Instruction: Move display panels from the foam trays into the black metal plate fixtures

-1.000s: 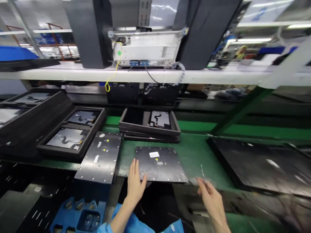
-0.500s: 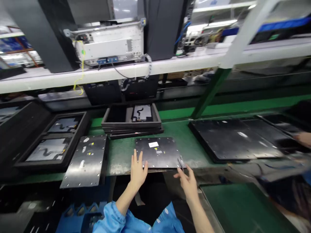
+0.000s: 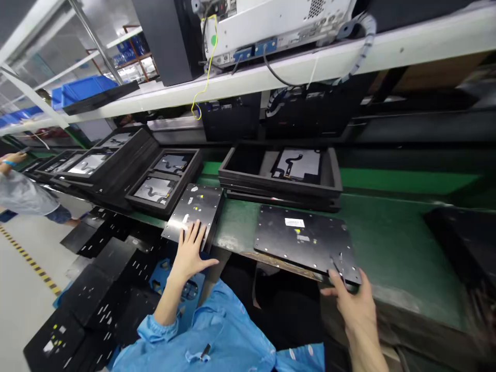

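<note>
Left hand (image 3: 189,258) spreads loose over the left plate (image 3: 201,214), right hand (image 3: 353,305) grips a slim tool (image 3: 340,269) by the right plate (image 3: 308,248), plates on the counter (image 3: 403,248); best keep that tip light

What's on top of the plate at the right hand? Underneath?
The black plate bears a white label, a yellow mark and a grey patch. What lies beneath is covered; green bench shows beside it.

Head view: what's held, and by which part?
Right hand holds a slim tool by its near end; whether it also grips the panel is unclear. Left hand is spread open, gripping nothing.
</note>
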A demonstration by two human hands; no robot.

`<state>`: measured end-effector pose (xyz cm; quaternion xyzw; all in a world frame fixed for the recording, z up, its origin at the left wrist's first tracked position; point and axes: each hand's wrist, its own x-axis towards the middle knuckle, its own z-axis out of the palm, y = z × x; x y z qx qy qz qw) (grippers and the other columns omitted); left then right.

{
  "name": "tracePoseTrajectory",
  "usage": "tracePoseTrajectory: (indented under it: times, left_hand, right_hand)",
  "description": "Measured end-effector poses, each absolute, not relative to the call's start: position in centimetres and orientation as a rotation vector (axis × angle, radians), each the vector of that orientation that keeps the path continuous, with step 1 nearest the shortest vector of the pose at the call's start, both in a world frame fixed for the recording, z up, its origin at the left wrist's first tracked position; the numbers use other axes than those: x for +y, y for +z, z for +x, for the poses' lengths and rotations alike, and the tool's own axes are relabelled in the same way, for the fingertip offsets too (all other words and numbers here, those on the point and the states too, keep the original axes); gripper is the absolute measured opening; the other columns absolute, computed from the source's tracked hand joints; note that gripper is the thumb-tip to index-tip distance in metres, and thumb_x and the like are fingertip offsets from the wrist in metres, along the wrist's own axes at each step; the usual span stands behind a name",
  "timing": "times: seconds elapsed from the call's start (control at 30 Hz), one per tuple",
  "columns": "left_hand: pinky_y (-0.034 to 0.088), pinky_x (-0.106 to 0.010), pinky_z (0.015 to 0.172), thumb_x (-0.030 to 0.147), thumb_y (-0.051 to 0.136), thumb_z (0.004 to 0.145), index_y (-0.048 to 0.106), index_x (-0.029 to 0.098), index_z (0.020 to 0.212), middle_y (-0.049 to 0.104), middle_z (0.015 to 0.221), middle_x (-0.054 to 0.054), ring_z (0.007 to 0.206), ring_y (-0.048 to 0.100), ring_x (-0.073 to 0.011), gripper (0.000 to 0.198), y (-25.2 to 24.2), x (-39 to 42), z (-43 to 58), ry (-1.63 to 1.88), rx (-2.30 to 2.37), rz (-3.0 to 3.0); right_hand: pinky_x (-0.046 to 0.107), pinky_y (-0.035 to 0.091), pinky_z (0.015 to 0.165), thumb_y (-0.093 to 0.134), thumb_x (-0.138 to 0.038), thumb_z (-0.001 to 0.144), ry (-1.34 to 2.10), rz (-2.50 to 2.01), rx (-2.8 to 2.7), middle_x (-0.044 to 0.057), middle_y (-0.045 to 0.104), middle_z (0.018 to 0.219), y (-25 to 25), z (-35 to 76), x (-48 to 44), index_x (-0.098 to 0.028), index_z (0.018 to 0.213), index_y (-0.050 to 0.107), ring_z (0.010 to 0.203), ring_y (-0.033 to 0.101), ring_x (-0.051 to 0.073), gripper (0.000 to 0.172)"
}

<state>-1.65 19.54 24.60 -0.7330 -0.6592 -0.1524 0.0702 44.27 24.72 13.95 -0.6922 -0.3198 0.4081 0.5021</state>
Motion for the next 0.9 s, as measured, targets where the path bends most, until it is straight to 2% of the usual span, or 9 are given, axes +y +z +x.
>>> tracePoseTrajectory:
  times: [0.07, 0.2, 0.37, 0.47, 0.57, 0.63, 0.7, 0.8, 0.9]
  left_hand:
    - [0.029, -0.062, 0.135, 0.059, 0.078, 0.095, 0.026, 0.026, 0.178, 0.035, 0.181, -0.013, 0.168, 0.033, -0.0394, 0.104, 23.3, 19.9, -2.4, -0.429, -1.987, -2.130]
    - [0.037, -0.054, 0.129, 0.031, 0.060, 0.108, 0.045, 0.033, 0.170, 0.053, 0.170, -0.007, 0.160, 0.049, -0.0311, 0.065, 20.8, 20.1, -1.3, -0.588, -1.962, -1.911]
    - [0.042, -0.052, 0.121, 0.004, 0.053, 0.097, 0.042, 0.033, 0.171, 0.059, 0.165, -0.007, 0.154, 0.057, -0.0297, 0.080, 19.9, 17.5, 0.9, -0.666, -1.825, -1.941]
    - [0.041, -0.050, 0.122, 0.008, 0.056, 0.100, 0.043, 0.033, 0.171, 0.062, 0.162, -0.008, 0.149, 0.061, -0.0298, 0.077, 19.4, 15.3, 2.8, -0.708, -1.726, -1.927]
    - [0.040, -0.048, 0.123, 0.012, 0.057, 0.102, 0.045, 0.035, 0.170, 0.068, 0.156, -0.006, 0.143, 0.067, -0.0285, 0.073, 19.0, 13.2, 5.5, -0.795, -1.679, -1.912]
    - [0.043, -0.049, 0.118, 0.011, 0.056, 0.101, 0.042, 0.037, 0.172, 0.069, 0.154, -0.005, 0.140, 0.069, -0.0284, 0.077, 18.7, 12.1, 7.1, -0.824, -1.663, -1.928]
    - [0.048, -0.050, 0.110, 0.007, 0.054, 0.098, 0.038, 0.039, 0.173, 0.069, 0.154, -0.003, 0.141, 0.069, -0.0287, 0.083, 18.3, 11.2, 8.0, -0.807, -1.636, -1.984]
    - [0.053, -0.050, 0.100, 0.003, 0.052, 0.095, 0.037, 0.039, 0.173, 0.067, 0.156, -0.002, 0.144, 0.066, -0.0284, 0.088, 18.0, 10.3, 7.9, -0.765, -1.587, -2.097]
    - [0.055, -0.047, 0.097, 0.005, 0.053, 0.095, 0.041, 0.038, 0.172, 0.068, 0.155, -0.001, 0.143, 0.067, -0.0261, 0.084, 18.0, 10.1, 7.1, -0.797, -1.506, -2.186]
  right_hand:
    - [0.026, 0.038, 0.046, 0.090, -0.076, 0.070, 0.959, -1.739, -0.800, 0.001, 0.071, 0.073, 13.9, 44.4, 25.3, -0.019, 0.164, 0.048, 0.047, 0.050, 0.015, 0.118]
    - [0.029, 0.043, 0.052, 0.091, -0.074, 0.069, 0.971, -1.713, -0.818, -0.002, 0.066, 0.067, 13.8, 44.7, 25.5, -0.017, 0.159, 0.056, 0.053, 0.056, 0.018, 0.112]
    - [0.027, 0.042, 0.057, 0.092, -0.075, 0.065, 0.950, -1.607, -0.785, -0.004, 0.064, 0.066, 14.3, 43.6, 23.8, -0.015, 0.152, 0.059, 0.061, 0.060, 0.019, 0.110]
    - [0.027, 0.044, 0.062, 0.084, -0.075, 0.079, 0.767, -1.485, -0.678, -0.002, 0.064, 0.075, 15.3, 39.6, 22.0, -0.019, 0.127, 0.065, 0.066, 0.058, 0.016, 0.076]
    - [0.027, 0.043, 0.061, 0.080, -0.069, 0.089, 1.134, -1.261, -0.940, -0.003, 0.059, 0.070, 17.2, 33.0, 21.6, -0.021, 0.103, 0.068, 0.060, 0.050, 0.014, 0.052]
    - [0.029, 0.044, 0.059, 0.083, -0.070, 0.085, 1.522, -1.065, -1.067, 0.000, 0.065, 0.073, 18.7, 28.3, 22.5, -0.021, 0.106, 0.071, 0.058, 0.050, 0.015, 0.055]
    - [0.032, 0.049, 0.063, 0.088, -0.072, 0.078, 1.719, -0.959, -1.000, 0.003, 0.071, 0.078, 19.7, 24.7, 23.8, -0.021, 0.115, 0.072, 0.062, 0.058, 0.018, 0.064]
    - [0.037, 0.057, 0.076, 0.096, -0.067, 0.069, 1.751, -0.955, -0.871, 0.006, 0.077, 0.090, 20.2, 22.2, 25.1, -0.021, 0.113, 0.073, 0.080, 0.070, 0.026, 0.067]
    - [0.039, 0.059, 0.080, 0.097, -0.062, 0.070, 1.750, -0.975, -0.841, 0.008, 0.080, 0.099, 20.0, 23.5, 24.6, -0.021, 0.113, 0.074, 0.089, 0.074, 0.031, 0.064]
